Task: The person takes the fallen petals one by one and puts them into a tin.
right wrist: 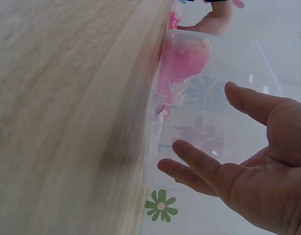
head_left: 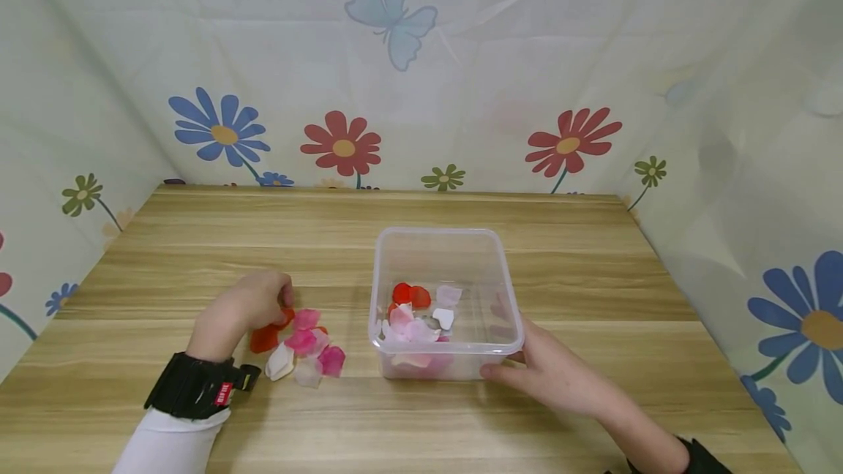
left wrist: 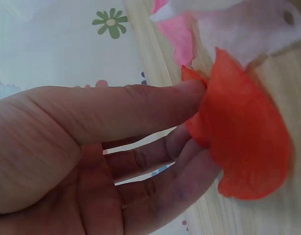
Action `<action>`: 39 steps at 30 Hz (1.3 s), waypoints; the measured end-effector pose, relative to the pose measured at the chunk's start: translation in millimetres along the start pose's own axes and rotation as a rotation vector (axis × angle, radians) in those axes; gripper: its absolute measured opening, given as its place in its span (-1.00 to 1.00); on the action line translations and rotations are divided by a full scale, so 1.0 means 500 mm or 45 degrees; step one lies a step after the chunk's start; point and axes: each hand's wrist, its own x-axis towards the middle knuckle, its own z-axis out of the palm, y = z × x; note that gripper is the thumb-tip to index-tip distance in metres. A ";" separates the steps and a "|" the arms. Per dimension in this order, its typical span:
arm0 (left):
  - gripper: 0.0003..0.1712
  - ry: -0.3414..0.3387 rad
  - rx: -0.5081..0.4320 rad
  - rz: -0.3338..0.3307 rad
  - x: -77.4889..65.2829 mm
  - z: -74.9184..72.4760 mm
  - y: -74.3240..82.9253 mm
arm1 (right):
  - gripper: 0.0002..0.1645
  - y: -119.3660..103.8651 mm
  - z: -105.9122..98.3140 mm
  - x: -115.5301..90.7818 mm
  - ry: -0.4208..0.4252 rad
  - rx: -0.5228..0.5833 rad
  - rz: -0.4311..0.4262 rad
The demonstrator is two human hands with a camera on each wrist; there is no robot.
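Between thumb and fingers, my left hand (head_left: 244,306) pinches a red petal (left wrist: 250,137) at the left of the table. Beside that hand lies a small pile of loose petals: pink petals (head_left: 332,361), white petals (head_left: 280,362) and another red one partly under the fingers. My right hand (head_left: 553,371) is at the right side of a clear plastic box (head_left: 448,348), its fingers spread and fairly straight along the wall. Whether every fingertip touches the box I cannot tell. Inside the box are red petals (head_left: 420,297), pale pink petals (head_left: 416,329) and white petals (head_left: 443,318).
The wooden table (head_left: 316,232) is backed by a pale flower-printed cloth (head_left: 474,93), which also hangs along both sides. The box stands near the middle, its top open, to the right of the loose petals.
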 end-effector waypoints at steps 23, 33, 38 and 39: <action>-0.89 0.215 -0.039 0.214 0.011 -0.012 0.001 | 0.01 -0.001 0.000 0.000 -0.006 0.017 -0.011; -0.92 0.282 -0.021 0.315 0.001 -0.020 0.029 | 0.01 -0.001 -0.001 0.001 -0.001 0.001 -0.003; -0.90 0.304 -0.051 0.326 -0.001 -0.018 0.033 | 0.01 0.000 0.000 -0.001 0.003 0.005 -0.016; -0.88 0.308 -0.061 0.328 0.000 -0.017 0.033 | 0.00 0.000 0.000 -0.001 0.005 0.006 -0.017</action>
